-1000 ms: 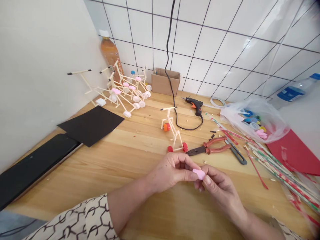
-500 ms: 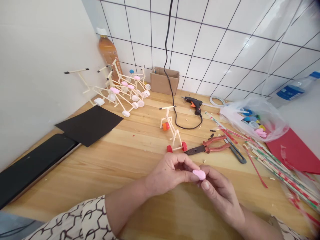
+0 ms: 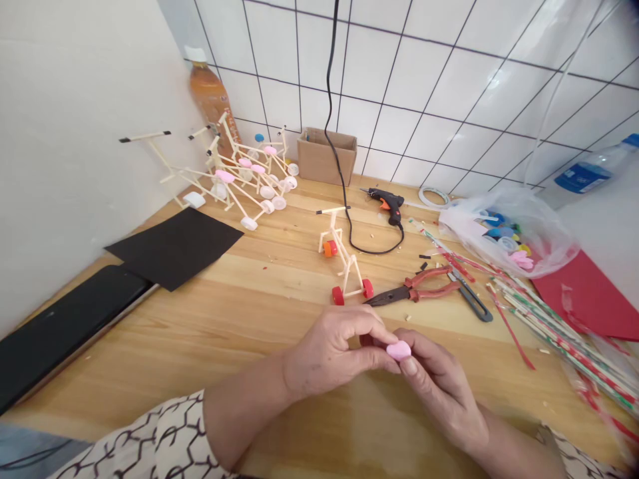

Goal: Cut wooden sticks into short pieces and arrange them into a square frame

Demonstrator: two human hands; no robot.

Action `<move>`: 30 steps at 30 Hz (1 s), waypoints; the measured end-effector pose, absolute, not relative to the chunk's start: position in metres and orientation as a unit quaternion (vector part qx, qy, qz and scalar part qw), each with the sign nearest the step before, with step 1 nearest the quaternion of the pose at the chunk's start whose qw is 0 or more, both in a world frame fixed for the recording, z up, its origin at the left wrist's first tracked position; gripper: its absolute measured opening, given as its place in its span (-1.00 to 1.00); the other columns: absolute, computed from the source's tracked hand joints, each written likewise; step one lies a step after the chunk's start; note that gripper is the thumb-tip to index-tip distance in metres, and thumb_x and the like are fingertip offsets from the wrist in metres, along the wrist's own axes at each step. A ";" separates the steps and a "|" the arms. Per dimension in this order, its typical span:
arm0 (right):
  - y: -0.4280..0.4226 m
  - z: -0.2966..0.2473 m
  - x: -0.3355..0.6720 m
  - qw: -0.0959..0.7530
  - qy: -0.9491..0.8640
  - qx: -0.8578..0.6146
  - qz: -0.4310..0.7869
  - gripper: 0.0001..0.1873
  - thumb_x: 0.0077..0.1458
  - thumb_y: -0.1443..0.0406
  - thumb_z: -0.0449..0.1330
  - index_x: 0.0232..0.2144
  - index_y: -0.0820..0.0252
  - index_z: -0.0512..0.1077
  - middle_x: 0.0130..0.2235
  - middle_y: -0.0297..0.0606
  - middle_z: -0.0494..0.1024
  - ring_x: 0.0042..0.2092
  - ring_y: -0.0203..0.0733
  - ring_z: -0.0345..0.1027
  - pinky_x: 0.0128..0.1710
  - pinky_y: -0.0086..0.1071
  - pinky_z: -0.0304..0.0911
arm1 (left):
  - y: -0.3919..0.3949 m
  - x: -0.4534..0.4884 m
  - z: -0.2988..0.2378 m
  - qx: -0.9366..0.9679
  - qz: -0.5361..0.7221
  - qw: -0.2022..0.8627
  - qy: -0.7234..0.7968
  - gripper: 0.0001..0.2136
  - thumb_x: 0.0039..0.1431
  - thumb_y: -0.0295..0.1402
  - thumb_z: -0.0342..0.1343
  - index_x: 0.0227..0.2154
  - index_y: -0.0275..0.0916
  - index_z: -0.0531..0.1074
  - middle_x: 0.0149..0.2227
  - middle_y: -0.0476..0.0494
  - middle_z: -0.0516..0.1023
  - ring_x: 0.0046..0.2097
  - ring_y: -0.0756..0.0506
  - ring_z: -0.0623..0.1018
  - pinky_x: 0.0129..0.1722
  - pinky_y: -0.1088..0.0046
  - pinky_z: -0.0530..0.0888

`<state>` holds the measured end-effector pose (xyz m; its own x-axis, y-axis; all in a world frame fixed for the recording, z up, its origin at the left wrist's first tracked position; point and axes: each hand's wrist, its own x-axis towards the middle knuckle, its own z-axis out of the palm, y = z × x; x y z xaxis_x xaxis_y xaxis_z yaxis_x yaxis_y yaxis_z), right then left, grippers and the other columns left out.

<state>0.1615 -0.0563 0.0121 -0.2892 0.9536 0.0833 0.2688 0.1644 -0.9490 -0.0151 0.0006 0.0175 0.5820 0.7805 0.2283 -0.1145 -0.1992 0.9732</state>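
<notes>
Pink heart-shaped piece (image 3: 398, 350) unchanged since the earlier frame: still clamped in the grip of left hand (image 3: 332, 352) and right hand (image 3: 439, 392), near the tabletop edge. Light wooden tabletop (image 3: 259, 332) carries a red-wheeled straw frame (image 3: 344, 266); white tiled wall (image 3: 399, 86) stands far.

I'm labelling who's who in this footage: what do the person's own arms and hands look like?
The left hand and right hand are bare, ungloved. The left sleeve and right sleeve are cream, printed with black branching lines, and stop short of the wrists.
</notes>
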 end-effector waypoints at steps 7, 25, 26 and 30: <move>-0.055 0.014 0.159 0.373 -0.667 -0.459 0.453 -0.87 0.18 0.30 0.01 -0.31 0.12 0.36 -0.43 -0.32 0.36 -0.39 -0.27 0.24 -0.38 -0.45 0.19 | 0.000 -0.014 0.017 0.688 0.386 0.565 0.242 -0.86 0.03 -0.40 0.18 -0.38 -0.38 0.53 -0.43 -0.18 0.52 -0.38 -0.01 0.48 -0.35 0.50 0.43; -0.049 0.011 0.160 0.419 -0.477 -0.484 0.602 -0.82 0.14 0.22 0.11 -0.44 0.18 0.40 -0.49 -0.39 0.32 -0.43 -0.37 0.14 -0.40 -0.49 0.08 | 0.005 -0.013 0.016 0.649 0.354 0.620 0.263 -0.90 -0.03 -0.48 0.22 -0.38 -0.35 0.53 -0.39 -0.12 0.53 -0.35 0.00 0.50 -0.30 0.50 0.44; -0.049 0.011 0.160 0.417 -0.477 -0.484 0.604 -0.81 0.14 0.21 0.11 -0.44 0.18 0.40 -0.49 -0.39 0.32 -0.43 -0.37 0.14 -0.40 -0.49 0.08 | 0.005 -0.013 0.016 0.648 0.354 0.622 0.260 -0.93 -0.02 -0.48 0.21 -0.41 -0.34 0.53 -0.40 -0.11 0.53 -0.35 0.01 0.50 -0.30 0.50 0.44; -0.050 0.013 0.157 0.398 -0.466 -0.493 0.618 -0.80 0.10 0.18 0.16 -0.45 0.19 0.40 -0.51 -0.40 0.32 -0.45 -0.38 0.11 -0.43 -0.50 0.06 | 0.004 -0.012 0.015 0.649 0.372 0.616 0.246 -0.98 -0.03 -0.51 0.20 -0.48 -0.36 0.52 -0.45 -0.10 0.52 -0.39 0.02 0.50 -0.34 0.53 0.44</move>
<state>0.1575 -0.0500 0.0129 -0.1980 0.9510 -0.2376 -0.0326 -0.2487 -0.9680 -0.0121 0.0044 0.0153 0.6014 0.7785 0.1795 -0.1394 -0.1190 0.9831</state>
